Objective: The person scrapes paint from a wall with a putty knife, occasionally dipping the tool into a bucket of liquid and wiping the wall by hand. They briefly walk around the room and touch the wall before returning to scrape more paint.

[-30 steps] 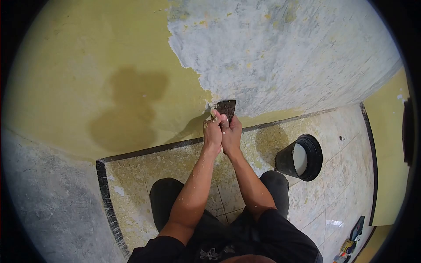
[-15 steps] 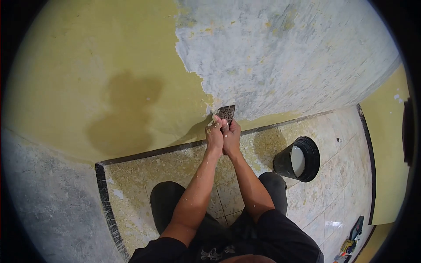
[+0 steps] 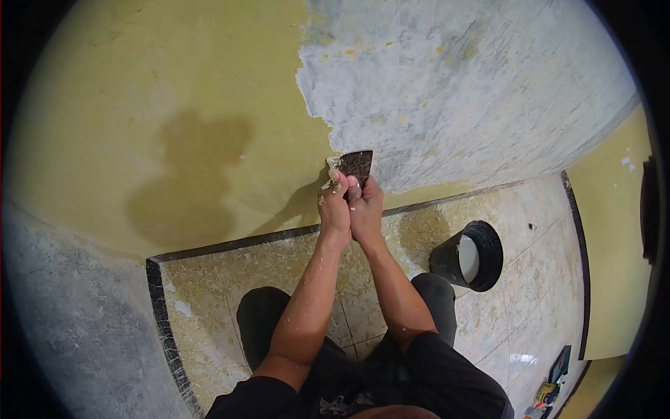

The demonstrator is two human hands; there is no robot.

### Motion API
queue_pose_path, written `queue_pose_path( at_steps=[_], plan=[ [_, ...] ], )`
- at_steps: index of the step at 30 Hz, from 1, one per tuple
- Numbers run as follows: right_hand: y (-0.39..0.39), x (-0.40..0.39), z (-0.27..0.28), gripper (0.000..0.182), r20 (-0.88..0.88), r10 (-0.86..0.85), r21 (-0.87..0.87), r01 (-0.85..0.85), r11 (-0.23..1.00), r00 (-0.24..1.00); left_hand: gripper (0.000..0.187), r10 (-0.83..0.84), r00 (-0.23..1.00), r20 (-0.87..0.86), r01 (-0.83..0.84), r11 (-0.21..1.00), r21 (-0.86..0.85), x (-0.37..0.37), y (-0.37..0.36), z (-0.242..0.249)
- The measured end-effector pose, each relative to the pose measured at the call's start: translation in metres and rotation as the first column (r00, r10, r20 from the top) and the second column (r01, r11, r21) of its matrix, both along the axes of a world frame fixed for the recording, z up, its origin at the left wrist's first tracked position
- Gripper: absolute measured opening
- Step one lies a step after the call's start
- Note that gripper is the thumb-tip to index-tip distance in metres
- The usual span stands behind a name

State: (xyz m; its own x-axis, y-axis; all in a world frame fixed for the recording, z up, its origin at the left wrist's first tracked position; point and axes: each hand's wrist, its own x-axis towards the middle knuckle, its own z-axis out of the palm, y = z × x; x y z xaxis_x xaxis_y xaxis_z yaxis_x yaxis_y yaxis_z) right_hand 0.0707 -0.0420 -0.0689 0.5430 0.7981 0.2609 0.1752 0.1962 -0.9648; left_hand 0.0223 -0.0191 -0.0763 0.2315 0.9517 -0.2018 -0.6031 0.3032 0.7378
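Both of my hands are wrapped around a scraper [image 3: 359, 165], whose broad dark blade is speckled and lies against the wall. My left hand [image 3: 335, 209] is closed at the handle's left side, with paint flakes stuck to its thumb and fingers. Pressed beside it, my right hand [image 3: 366, 213] is closed on the handle too, which the fingers mostly hide. Curled paint flakes [image 3: 333, 165] gather at the blade's left corner. Yellow paint [image 3: 230, 84] covers the wall to the left, and a ragged edge separates it from the bare grey-white surface [image 3: 419, 91] on the right.
A black bucket [image 3: 444, 260] holding whitish liquid stands on the tiled floor right of my knees. Paint flakes [image 3: 202, 293] litter the tiles. Dark skirting [image 3: 237, 244] runs along the wall's foot. Several small items, one a yellow object [image 3: 544, 392], lie at the lower right.
My hands and the scraper have moved slightly up the wall. More loose flakes show around the blade's left corner and my left thumb. The camera view has shifted a little.
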Motion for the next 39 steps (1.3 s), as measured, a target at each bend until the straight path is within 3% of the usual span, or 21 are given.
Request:
queue_pose_path(
  at_steps=[2, 3, 6, 12, 15, 16, 19, 21, 23, 25, 29, 31, 34, 37, 39],
  plan=[
    [0.005, 0.007, -0.024, 0.016, 0.031, -0.017, 0.051, 0.015, 0.999, 0.999, 0.031, 0.03, 0.988, -0.151, -0.024, 0.999, 0.042, 0.0, -0.001, -0.001],
    [0.004, 0.007, -0.029, 0.016, 0.038, -0.014, 0.06, 0.012, 0.998, 0.999, 0.031, 0.034, 0.989, -0.144, -0.027, 0.998, 0.051, -0.001, -0.003, 0.002],
    [-0.005, 0.0, -0.018, 0.015, -0.178, 0.013, 0.015, -0.01, 1.0, 0.984, 0.028, 0.004, 0.995, -0.102, -0.004, 1.0, 0.002, -0.004, -0.01, 0.012],
    [-0.011, 0.003, 0.003, 0.017, 0.01, 0.008, -0.073, -0.007, 0.997, 1.0, 0.022, -0.081, 0.996, -0.043, 0.079, 0.995, -0.054, -0.009, -0.012, 0.023],
    [-0.006, 0.003, 0.016, 0.015, -0.047, 0.036, -0.064, -0.039, 0.997, 0.998, 0.022, -0.065, 0.996, -0.062, 0.065, 0.998, 0.0, -0.009, -0.004, 0.026],
    [-0.003, 0.0, 0.012, 0.015, -0.061, 0.037, 0.011, -0.036, 0.999, 0.997, 0.021, -0.033, 0.997, -0.067, 0.035, 0.999, 0.016, -0.008, -0.007, 0.026],
    [-0.007, 0.002, -0.01, 0.015, 0.052, -0.015, -0.007, 0.015, 1.0, 0.999, 0.022, 0.031, 0.986, -0.163, -0.028, 0.999, 0.017, 0.001, -0.006, 0.003],
    [-0.009, 0.005, -0.031, 0.017, 0.059, -0.005, -0.026, 0.007, 1.0, 0.998, 0.023, 0.068, 0.992, -0.108, -0.068, 0.998, 0.01, 0.003, -0.012, -0.004],
    [-0.011, -0.001, -0.027, 0.022, -0.113, -0.001, -0.087, -0.008, 0.996, 0.994, 0.023, -0.002, 0.989, -0.149, -0.001, 1.0, -0.022, -0.002, -0.011, -0.001],
    [-0.016, -0.001, -0.015, 0.021, -0.061, 0.006, -0.176, -0.017, 0.984, 0.998, 0.023, -0.054, 0.986, -0.16, 0.041, 0.996, -0.083, -0.007, -0.013, 0.012],
    [-0.008, -0.006, 0.017, 0.018, -0.147, 0.033, -0.015, -0.036, 0.999, 0.989, 0.027, -0.031, 0.996, -0.085, 0.033, 0.999, 0.016, -0.011, -0.007, 0.026],
    [-0.002, -0.006, 0.024, 0.016, -0.15, 0.057, 0.023, -0.054, 0.998, 0.987, 0.03, -0.112, 0.972, -0.205, 0.13, 0.988, 0.077, -0.016, -0.003, 0.04],
    [-0.004, -0.002, 0.012, 0.017, -0.128, 0.049, 0.042, -0.044, 0.998, 0.991, 0.035, -0.094, 0.976, -0.199, 0.104, 0.994, 0.042, -0.006, -0.001, 0.015],
    [-0.014, 0.01, -0.015, 0.018, 0.001, -0.023, -0.095, 0.023, 0.995, 1.0, 0.035, -0.116, 0.966, -0.23, 0.115, 0.993, -0.017, 0.009, -0.009, -0.008],
    [-0.017, 0.008, -0.011, 0.018, -0.176, 0.006, -0.066, -0.018, 0.998, 0.984, 0.028, -0.091, 0.972, -0.215, 0.1, 0.995, 0.028, 0.008, -0.01, -0.001]
  ],
)
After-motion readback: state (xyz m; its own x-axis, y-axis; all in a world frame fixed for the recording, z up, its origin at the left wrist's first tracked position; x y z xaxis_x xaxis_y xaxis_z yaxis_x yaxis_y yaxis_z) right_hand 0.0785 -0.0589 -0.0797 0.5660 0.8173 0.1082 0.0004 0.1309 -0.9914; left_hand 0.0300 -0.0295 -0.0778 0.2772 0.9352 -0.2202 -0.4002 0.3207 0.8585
